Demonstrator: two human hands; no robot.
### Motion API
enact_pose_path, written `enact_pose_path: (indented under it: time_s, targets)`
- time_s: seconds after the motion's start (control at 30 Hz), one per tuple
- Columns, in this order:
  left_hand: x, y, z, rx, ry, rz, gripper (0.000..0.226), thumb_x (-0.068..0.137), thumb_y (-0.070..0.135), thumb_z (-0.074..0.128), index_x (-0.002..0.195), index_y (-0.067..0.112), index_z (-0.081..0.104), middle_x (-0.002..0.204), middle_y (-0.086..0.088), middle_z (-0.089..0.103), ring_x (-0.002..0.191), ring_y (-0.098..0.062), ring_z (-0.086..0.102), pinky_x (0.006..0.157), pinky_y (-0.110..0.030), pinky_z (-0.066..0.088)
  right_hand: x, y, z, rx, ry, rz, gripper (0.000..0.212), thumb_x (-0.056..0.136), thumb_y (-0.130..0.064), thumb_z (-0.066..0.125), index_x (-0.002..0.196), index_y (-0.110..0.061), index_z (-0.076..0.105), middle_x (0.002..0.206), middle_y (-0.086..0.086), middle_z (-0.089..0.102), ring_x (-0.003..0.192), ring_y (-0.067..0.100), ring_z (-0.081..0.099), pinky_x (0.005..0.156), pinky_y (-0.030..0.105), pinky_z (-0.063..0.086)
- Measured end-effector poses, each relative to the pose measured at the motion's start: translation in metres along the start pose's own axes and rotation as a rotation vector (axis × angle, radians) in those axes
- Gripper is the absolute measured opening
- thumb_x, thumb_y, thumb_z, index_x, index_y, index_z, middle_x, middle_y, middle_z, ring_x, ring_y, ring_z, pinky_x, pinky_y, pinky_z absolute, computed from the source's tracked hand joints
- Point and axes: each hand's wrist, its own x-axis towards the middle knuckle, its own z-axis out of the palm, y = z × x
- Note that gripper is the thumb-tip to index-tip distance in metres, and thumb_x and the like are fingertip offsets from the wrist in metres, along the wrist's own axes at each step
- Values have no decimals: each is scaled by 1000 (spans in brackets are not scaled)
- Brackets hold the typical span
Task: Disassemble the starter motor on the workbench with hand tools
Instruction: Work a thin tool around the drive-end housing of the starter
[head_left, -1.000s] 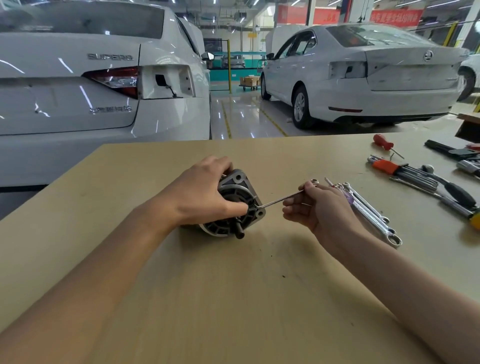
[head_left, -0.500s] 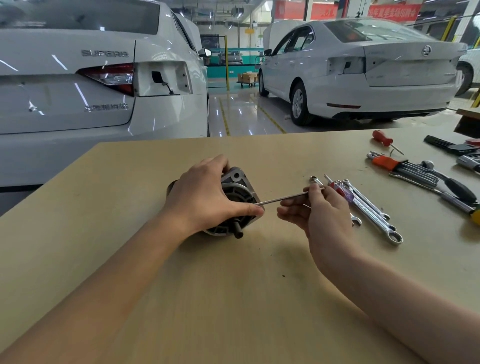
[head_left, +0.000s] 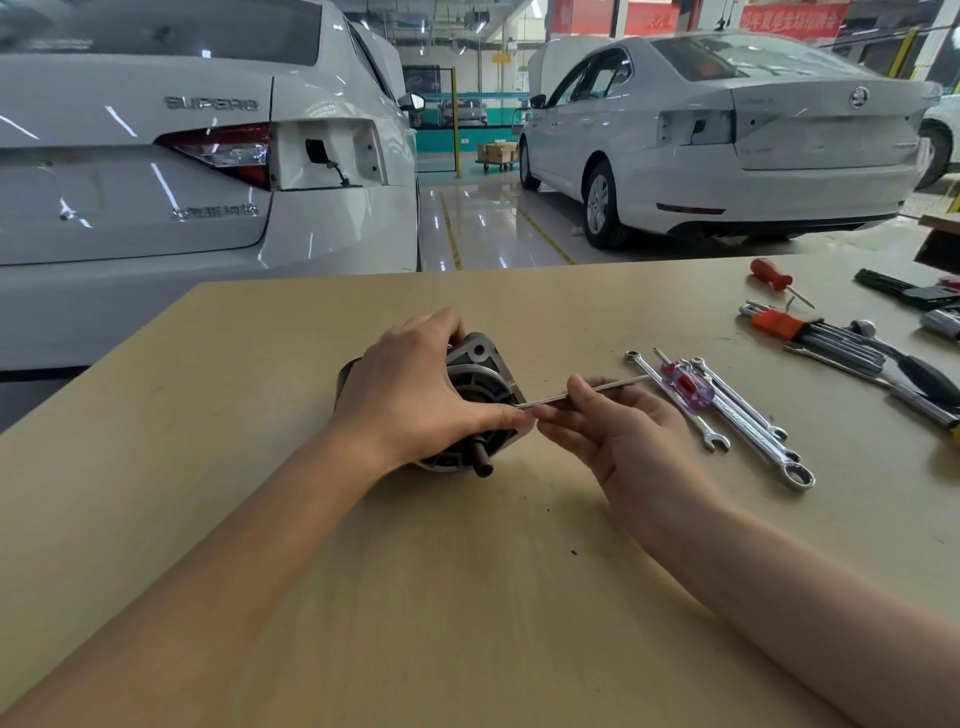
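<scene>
Surface: a wide tan wooden surface carries everything; its near part shows only small dark specks.
Right hand: the right hand pinches a thin silver metal rod, maybe a long hex key or a through bolt, between thumb and fingertips; the other fingers are loosely bent.
Left hand: the left hand grips the grey cast-metal starter motor from above, the fingers curled over the housing and the thumb by the flange corner.
Where the motor is: it lies on its side near the middle of the surface, under the left hand.
Direction of the motor: the ribbed end plate and the short dark shaft stub point toward the person and a little to the right; the long axis runs from there away to the far left.
What has changed: one second ago the rod showed a bent end at the flange corner and the right hand was further from the motor. Now the rod looks straight, it lies almost level, and the right hand is close beside the left thumb.
Meaning for the task: I judge that the person turns or pulls a fastener at this corner; if it is already free I cannot tell.
Beside, to the right: a row of chrome spanners and a screwdriver with a clear red handle, further a red-holder set of hex keys.
Far: two white cars on a shiny workshop floor.
</scene>
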Motion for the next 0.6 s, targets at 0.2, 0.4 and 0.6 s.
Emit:
enact_pose_path:
  time_s: [0.2,0.4,0.6]
  targets:
    - [-2,1,-3,-1,1,14,74,38,75,70,84,20,53,80,7,62,77,-17,58,71,-39,50,1,-8,-3,-223,-80,-136,6,88,-3,63,85,1,60,68,14,71,66,25,73,60,24,56]
    - [-3,2,-5,-14,-11,22,73,39,76,68,86,21,55,83,9,63,78,-18,60,73,-39,51,4,-14,-2,-310,-132,-182,6,89,-3,62,88,2,59,69,14,71,65,26,72,61,27,57]
    - [-4,-4,-5,-10,-27,23,69,45,82,66,85,26,55,83,13,63,77,-15,61,72,-37,51,4,-24,8,-520,-199,-307,5,90,0,61,86,2,58,72,14,65,60,21,70,58,25,56]
